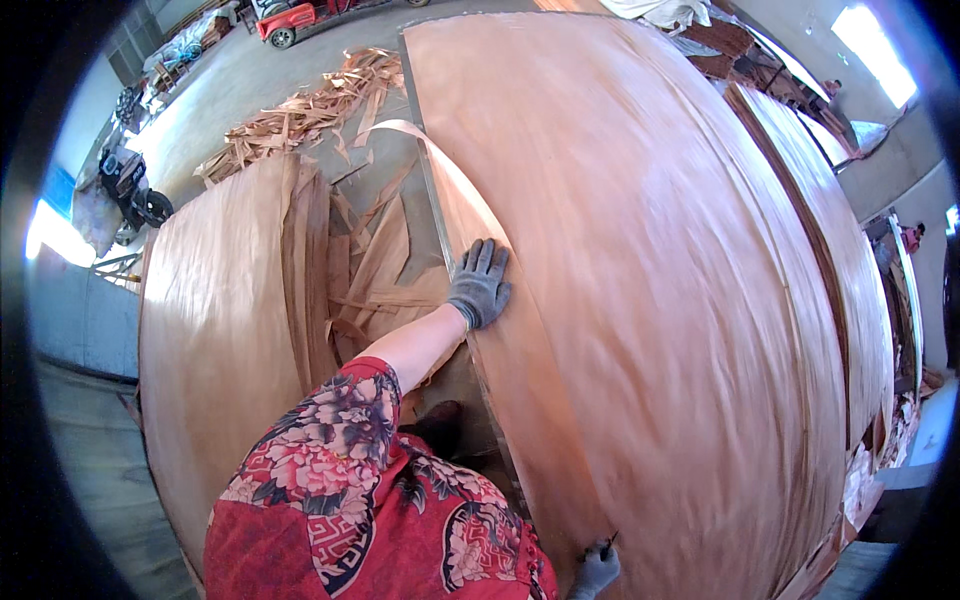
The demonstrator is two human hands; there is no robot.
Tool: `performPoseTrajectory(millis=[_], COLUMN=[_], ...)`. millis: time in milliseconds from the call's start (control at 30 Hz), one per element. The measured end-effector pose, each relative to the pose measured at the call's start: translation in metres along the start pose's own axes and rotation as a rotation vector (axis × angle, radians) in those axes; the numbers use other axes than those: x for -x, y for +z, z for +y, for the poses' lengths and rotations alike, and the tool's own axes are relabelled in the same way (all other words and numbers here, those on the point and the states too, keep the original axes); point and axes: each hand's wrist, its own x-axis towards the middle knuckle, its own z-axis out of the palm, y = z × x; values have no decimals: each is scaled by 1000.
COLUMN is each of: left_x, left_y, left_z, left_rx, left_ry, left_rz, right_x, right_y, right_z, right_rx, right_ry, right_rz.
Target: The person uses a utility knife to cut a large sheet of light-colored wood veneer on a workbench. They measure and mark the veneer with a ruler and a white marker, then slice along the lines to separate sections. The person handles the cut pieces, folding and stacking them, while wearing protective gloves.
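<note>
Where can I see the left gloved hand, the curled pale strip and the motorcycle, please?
Left gloved hand (pixel 480 289): head view, back of the hand.
Curled pale strip (pixel 456 171): head view, its curved length.
Motorcycle (pixel 124 180): head view, its dark body.

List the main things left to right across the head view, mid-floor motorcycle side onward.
Black motorcycle → left wood-sheet stack → left gloved hand → right gloved hand → far-right wood-sheet stack.

Grey floor (pixel 250 92), pale wall (pixel 905 150) at right, glaring window (pixel 877 55), dark motorbike (pixel 126 185), red vehicle (pixel 292 18)
</note>
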Motion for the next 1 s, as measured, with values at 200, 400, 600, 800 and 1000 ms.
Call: performPoseTrajectory(millis=[200,400,600,800,1000], left_x=[1,-2,-35,-123,-181], left_y=[-5,-18,-34,-19,-13], left_z=[0,-14,-80,-150,-209], left_rx=[49,174,364,215,57], left_ry=[5,64,400,347,8], left_rz=[50,-59,-170,-184,-6], right_x=[-35,-51,-45,-42,-43], right_y=[118,166,167,168,166], right_z=[-114,-187,-191,-210,-217], right_rx=[-393,180,136,106,151], right_ry=[10,-92,8,78,132], right_rz=[-372,-324,-231,-204,-198])
